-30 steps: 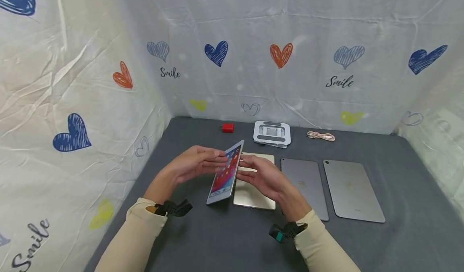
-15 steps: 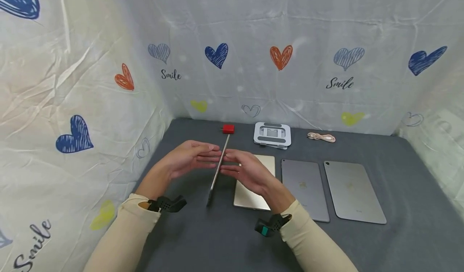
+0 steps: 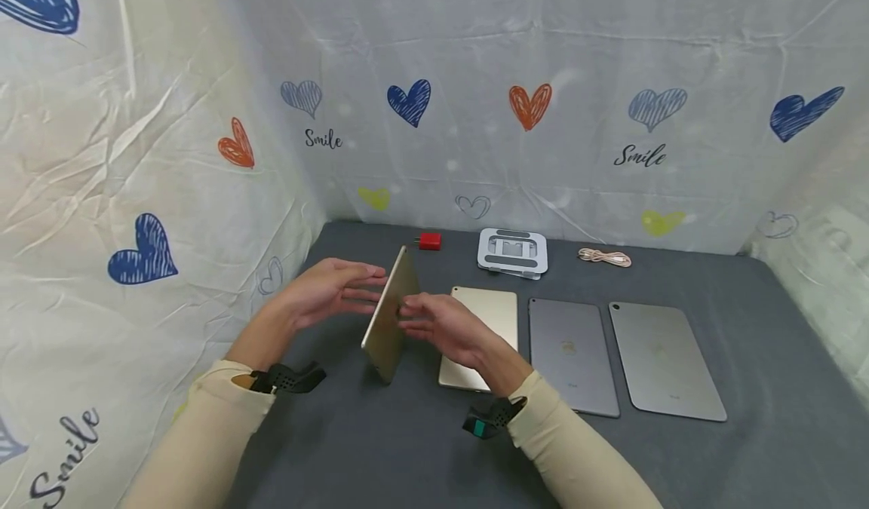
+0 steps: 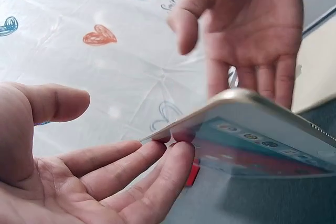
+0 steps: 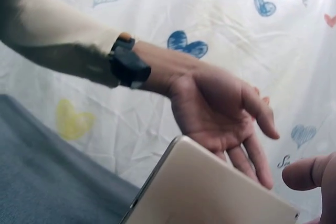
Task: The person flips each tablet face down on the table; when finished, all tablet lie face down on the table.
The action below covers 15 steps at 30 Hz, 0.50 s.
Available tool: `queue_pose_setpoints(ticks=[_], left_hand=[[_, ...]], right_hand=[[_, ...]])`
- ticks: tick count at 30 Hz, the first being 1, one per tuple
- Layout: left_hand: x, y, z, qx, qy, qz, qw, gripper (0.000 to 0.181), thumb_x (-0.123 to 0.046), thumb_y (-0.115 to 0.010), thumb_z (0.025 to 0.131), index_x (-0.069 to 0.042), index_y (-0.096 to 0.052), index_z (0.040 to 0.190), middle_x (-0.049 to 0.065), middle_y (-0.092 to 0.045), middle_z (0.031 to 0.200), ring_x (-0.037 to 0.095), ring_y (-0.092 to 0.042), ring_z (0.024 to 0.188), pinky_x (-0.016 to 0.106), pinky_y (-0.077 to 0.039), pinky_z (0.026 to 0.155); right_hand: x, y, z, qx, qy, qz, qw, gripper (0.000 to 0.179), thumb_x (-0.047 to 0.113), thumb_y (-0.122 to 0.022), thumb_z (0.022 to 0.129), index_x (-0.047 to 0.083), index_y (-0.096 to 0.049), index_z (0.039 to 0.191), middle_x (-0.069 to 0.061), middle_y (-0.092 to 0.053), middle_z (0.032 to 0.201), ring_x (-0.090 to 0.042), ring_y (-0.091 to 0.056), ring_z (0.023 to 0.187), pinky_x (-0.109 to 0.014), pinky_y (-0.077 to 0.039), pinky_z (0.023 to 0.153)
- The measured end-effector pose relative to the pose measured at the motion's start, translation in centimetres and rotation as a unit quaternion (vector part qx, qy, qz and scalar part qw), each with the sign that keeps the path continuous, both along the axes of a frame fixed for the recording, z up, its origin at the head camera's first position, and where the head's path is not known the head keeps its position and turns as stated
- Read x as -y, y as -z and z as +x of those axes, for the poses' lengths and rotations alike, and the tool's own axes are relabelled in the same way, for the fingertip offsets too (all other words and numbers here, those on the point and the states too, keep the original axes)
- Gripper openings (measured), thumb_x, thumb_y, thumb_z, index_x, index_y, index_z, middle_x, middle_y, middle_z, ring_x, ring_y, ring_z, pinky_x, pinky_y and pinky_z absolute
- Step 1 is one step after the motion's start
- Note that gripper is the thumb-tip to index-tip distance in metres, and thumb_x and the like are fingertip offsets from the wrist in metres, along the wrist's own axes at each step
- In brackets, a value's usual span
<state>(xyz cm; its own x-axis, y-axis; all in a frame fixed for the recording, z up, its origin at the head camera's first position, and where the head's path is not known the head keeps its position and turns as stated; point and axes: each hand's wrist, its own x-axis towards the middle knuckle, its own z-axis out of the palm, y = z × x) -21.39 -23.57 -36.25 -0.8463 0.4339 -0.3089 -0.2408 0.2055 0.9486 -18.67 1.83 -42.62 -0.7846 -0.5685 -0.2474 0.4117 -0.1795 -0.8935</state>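
Note:
A tablet (image 3: 388, 326) with a gold back stands tilted on edge between my two hands. In the head view its back faces right. The left wrist view shows its lit screen (image 4: 262, 140), with straight fingers of my left hand (image 3: 330, 292) touching it near the edge. My right hand (image 3: 453, 329) has its fingers extended at the gold back, which also fills the lower part of the right wrist view. Neither thumb wraps around the tablet. Just right of it lies a second gold tablet (image 3: 492, 315), face down and partly covered by my right hand.
Two grey tablets (image 3: 570, 347) lie face down at the right. Along the back of the dark table (image 3: 380, 449) are a red charger plug (image 3: 429, 241), a folded silver stand (image 3: 512, 251) and a bundled pinkish cable (image 3: 604, 257). A heart-printed sheet hangs behind.
The tablet has turned about its upright edge, from screen showing, to edge-on, to gold back showing in the head view. Both hands and the tablet have shifted left.

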Motion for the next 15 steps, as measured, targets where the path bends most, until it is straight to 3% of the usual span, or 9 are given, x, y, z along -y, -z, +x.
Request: queue_pose_setpoints(ticks=[4, 7, 11, 15], left_hand=[[1.0, 0.0, 0.1, 0.003, -0.01, -0.016, 0.9998, 0.057, -0.024, -0.046, 0.118, 0.012, -0.04, 0.162, 0.03, -0.042, 0.17, 0.041, -0.063, 0.141, 0.048, -0.062, 0.11], [1.7, 0.1, 0.3, 0.006, -0.023, -0.029, 0.9993, 0.059, -0.026, -0.046, 0.118, 0.012, -0.039, 0.163, 0.03, -0.041, 0.17, 0.035, -0.066, 0.136, 0.045, -0.063, 0.106], [2.7, 0.5, 0.3, 0.016, -0.049, -0.035, 0.998, 0.054, -0.025, -0.049, 0.117, 0.012, -0.046, 0.156, 0.027, -0.054, 0.16, 0.026, -0.072, 0.122, 0.043, -0.065, 0.101], [3.6, 1.2, 0.3, 0.033, -0.064, -0.029, 0.997, 0.041, -0.024, -0.049, 0.117, 0.007, -0.055, 0.143, 0.015, -0.067, 0.143, 0.023, -0.072, 0.118, 0.043, -0.064, 0.101]], right_hand=[[0.2, 1.4, -0.1, 0.015, 0.007, 0.015, 0.9997, 0.042, 0.021, -0.051, 0.111, -0.009, -0.05, 0.141, -0.024, -0.054, 0.151, -0.041, -0.052, 0.148, -0.052, -0.039, 0.132], [0.2, 2.3, 0.0, 0.023, 0.008, 0.024, 0.9994, 0.049, 0.022, -0.052, 0.11, -0.01, -0.047, 0.147, -0.027, -0.052, 0.155, -0.043, -0.05, 0.152, -0.053, -0.037, 0.134], [0.1, 3.2, 0.1, 0.033, 0.006, 0.035, 0.9988, 0.061, 0.024, -0.053, 0.109, -0.011, -0.038, 0.158, -0.032, -0.044, 0.164, -0.046, -0.043, 0.158, -0.054, -0.034, 0.135], [-0.1, 3.6, 0.2, 0.034, 0.011, 0.038, 0.9986, 0.059, 0.023, -0.051, 0.11, -0.012, -0.039, 0.157, -0.033, -0.043, 0.165, -0.047, -0.043, 0.157, -0.054, -0.034, 0.135]])
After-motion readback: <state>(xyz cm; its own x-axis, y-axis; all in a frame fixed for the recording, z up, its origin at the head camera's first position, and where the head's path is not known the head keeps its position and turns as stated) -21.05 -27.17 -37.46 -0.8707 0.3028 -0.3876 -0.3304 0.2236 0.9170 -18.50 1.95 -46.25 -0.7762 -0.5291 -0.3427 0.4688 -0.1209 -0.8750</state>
